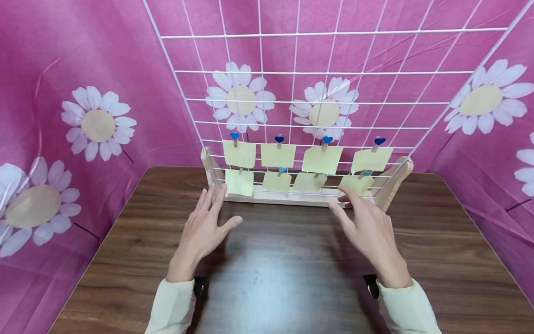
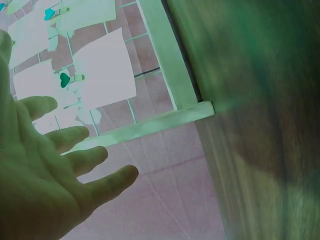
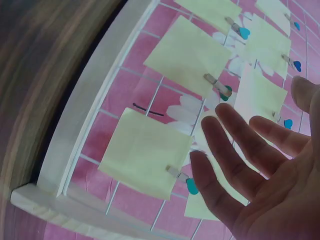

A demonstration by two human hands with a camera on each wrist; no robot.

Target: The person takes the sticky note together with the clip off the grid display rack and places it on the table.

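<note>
A white wire grid point(image 1: 292, 73) stands in a pale wooden base point(image 1: 275, 200). Two rows of pale yellow sticky notes point(image 1: 322, 160) hang on it from small wooden clips with heart tops point(image 1: 327, 139), most of them blue. My left hand point(image 1: 202, 227), fingers extended and thumb apart, is by the base's left end near the lower left note point(image 1: 239, 182). My right hand point(image 1: 371, 227) is in front of the lower right note point(image 1: 355, 184), partly overlapping it in the head view. In the right wrist view its fingers point(image 3: 235, 170) are slightly bent and hold nothing.
The grid stands towards the back of a dark wooden table point(image 1: 267, 278). A pink cloth with large white daisies point(image 1: 98, 124) hangs behind and at both sides. Wooden feet point(image 1: 394, 183) support the base's ends.
</note>
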